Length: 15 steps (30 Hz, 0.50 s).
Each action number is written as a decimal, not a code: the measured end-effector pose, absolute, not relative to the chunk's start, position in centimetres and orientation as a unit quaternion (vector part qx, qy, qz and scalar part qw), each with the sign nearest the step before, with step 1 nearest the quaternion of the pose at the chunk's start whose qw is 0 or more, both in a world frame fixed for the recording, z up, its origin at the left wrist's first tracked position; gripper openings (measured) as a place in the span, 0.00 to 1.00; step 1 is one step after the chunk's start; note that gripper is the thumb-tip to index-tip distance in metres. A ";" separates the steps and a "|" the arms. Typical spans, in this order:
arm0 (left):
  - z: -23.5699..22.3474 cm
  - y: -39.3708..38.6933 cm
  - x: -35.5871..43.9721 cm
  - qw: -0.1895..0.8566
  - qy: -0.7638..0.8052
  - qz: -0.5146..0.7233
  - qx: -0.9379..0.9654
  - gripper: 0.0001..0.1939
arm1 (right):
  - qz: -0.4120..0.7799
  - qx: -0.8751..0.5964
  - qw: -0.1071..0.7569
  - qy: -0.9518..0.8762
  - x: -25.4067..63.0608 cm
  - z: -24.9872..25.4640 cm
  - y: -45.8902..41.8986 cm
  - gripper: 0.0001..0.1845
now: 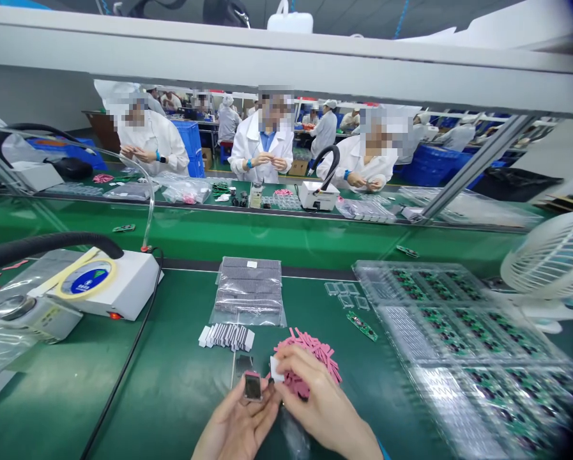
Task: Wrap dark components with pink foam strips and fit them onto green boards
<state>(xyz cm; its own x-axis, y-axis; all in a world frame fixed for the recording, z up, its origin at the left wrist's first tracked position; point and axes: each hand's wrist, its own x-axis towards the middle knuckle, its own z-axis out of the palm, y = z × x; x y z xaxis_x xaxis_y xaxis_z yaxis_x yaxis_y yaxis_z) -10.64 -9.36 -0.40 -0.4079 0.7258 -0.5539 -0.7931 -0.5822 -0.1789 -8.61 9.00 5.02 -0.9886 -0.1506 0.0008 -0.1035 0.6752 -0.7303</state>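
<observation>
My left hand (238, 421) is closed around the edges of a small square display screen (253, 387), its dark face up and a pink strip along the top edge. Just beside it, my right hand (317, 393) pinches a small white piece (275, 368) between thumb and fingers. Under and behind my right hand lies a heap of pink strips (325, 358). A fanned row of white pieces with dark stripes (226, 337) rests beyond my left hand. Another small dark flat piece (244, 364) lies just behind the screen.
A bag of grey striped parts (250, 287) lies ahead. To the right are clear trays with green circuit boards (442, 322), a loose board (362, 325) and a white fan (549, 262). At left stands a white box with a hose (128, 281). Co-workers sit across the green line.
</observation>
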 end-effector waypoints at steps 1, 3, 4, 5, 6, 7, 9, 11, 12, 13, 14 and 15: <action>-0.4 -9.2 -10.4 0.459 0.053 0.839 -0.286 0.14 | -0.400 -0.072 0.043 0.913 -8.0 5.1 8.8 0.03; -0.5 -8.9 -10.0 0.463 0.059 0.841 -0.272 0.14 | -0.406 -0.071 0.062 0.909 -7.1 5.1 8.5 0.05; -0.5 -8.7 -9.8 0.465 0.067 0.840 -0.272 0.14 | -0.411 -0.067 0.065 0.907 -6.7 5.1 8.4 0.05; -0.5 -8.6 -9.6 0.465 0.076 0.837 -0.277 0.14 | -0.415 -0.063 0.066 0.905 -6.4 5.2 8.3 0.05; -0.6 -8.4 -9.4 0.466 0.083 0.834 -0.285 0.13 | -0.421 -0.058 0.066 0.903 -6.1 5.2 8.3 0.05; -0.6 -8.2 -9.2 0.467 0.091 0.829 -0.293 0.13 | -0.427 -0.054 0.066 0.900 -5.9 5.2 8.4 0.05; -0.6 -7.9 -8.9 0.462 0.103 0.824 -0.311 0.12 | -0.443 -0.050 0.066 0.893 -5.6 5.2 8.6 0.06; -0.5 -7.6 -8.8 0.456 0.113 0.820 -0.327 0.11 | -0.459 -0.047 0.061 0.885 -5.3 5.1 8.9 0.07; -0.3 -7.6 -8.8 0.455 0.117 0.817 -0.334 0.11 | -0.465 -0.047 0.056 0.883 -5.2 5.0 9.0 0.07; -0.2 -7.5 -8.8 0.454 0.118 0.816 -0.338 0.12 | -0.468 -0.046 0.050 0.881 -5.2 4.9 9.1 0.07; -0.1 -7.5 -8.8 0.455 0.118 0.814 -0.342 0.12 | -0.471 -0.047 0.045 0.880 -5.1 4.8 9.2 0.08; 0.0 -7.5 -8.8 0.459 0.117 0.811 -0.343 0.12 | -0.472 -0.050 0.041 0.879 -5.0 4.7 9.3 0.08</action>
